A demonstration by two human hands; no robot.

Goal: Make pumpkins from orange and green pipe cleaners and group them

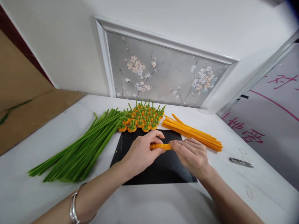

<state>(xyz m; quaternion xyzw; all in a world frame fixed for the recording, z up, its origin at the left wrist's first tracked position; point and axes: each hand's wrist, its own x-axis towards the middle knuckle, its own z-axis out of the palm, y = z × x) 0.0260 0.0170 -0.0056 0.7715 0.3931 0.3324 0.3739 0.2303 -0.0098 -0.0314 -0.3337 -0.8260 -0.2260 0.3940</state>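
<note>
As your left hand [140, 152] and right hand [192, 154] pinch the ribbed orange piece [167, 147], slack fingers could spring it toward those ornaments [146, 127] at eleven o'clock!

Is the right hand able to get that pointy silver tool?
Probably yes. The silver tool lies to the right of the right hand, with bare white table between them. It's holding the orange strip, though, so it may need to let go.

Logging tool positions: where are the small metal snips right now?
Head view, right side: the metal snips lie on the white table, right of the orange stems.
</note>
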